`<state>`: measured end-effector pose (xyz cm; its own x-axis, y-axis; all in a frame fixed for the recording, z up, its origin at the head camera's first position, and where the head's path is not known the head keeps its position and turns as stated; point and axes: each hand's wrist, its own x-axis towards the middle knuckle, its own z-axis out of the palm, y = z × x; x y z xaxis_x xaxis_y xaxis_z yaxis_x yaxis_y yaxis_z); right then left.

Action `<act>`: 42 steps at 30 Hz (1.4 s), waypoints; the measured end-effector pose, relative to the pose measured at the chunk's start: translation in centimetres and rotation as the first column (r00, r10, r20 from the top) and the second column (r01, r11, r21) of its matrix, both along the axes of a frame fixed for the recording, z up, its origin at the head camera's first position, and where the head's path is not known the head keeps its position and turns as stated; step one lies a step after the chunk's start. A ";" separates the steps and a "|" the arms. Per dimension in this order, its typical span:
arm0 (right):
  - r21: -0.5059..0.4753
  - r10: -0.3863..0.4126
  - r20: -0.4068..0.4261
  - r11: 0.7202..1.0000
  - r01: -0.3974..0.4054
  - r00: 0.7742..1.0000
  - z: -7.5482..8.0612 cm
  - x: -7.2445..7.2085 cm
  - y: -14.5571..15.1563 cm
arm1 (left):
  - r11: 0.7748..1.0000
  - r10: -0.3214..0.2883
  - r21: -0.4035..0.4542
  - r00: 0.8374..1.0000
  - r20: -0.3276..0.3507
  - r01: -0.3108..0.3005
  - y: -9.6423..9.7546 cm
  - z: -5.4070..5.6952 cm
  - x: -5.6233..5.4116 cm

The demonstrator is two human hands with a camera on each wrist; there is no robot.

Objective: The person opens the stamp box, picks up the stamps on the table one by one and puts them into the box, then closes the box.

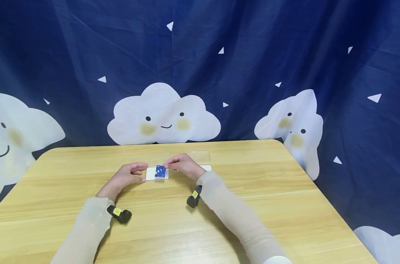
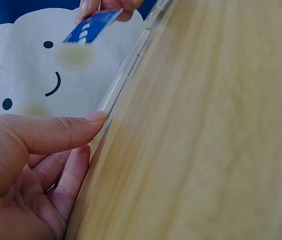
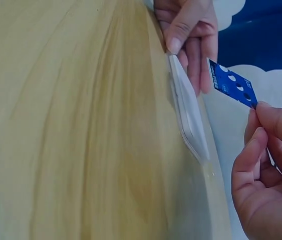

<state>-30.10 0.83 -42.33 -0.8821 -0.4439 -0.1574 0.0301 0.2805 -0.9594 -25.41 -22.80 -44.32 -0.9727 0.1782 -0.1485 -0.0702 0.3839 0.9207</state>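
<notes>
A small blue card printed with pale moon-like shapes is pinched at one corner between the thumb and fingers of my right hand. It hovers above a thin white case that lies flat on the table. The right wrist view shows a gap between the card and the case. My left hand grips the case's left end, its thumb on the near edge and the other fingers on the far side. A faint clear lid stretches behind the case.
A second white case with a clear lid lies to the right, partly hidden by my right hand and wrist. Both rest on a wooden table. Behind its far edge hangs a dark blue curtain with clouds.
</notes>
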 end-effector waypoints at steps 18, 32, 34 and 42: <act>0.081 -0.016 -0.051 0.997 0.020 0.999 -0.1 -0.1 -3.1 | 1.000 -0.004 -0.003 1.000 -0.003 0.004 -0.2 -0.2 -0.1; 0.164 -0.029 -0.203 0.984 0.063 0.979 -0.3 0.0 -3.9 | 1.000 0.002 -0.015 1.000 0.005 -0.001 -0.2 -0.3 -0.3; 0.180 -0.026 -0.228 0.981 0.069 0.973 -0.3 0.0 -3.9 | 1.000 0.008 -0.012 1.000 0.007 -0.008 -0.3 -0.3 -0.4; 0.200 -0.022 -0.260 0.977 0.076 0.965 -0.6 -0.3 -4.2 | 1.000 -0.007 0.002 1.000 0.000 0.007 -0.2 -0.2 -0.2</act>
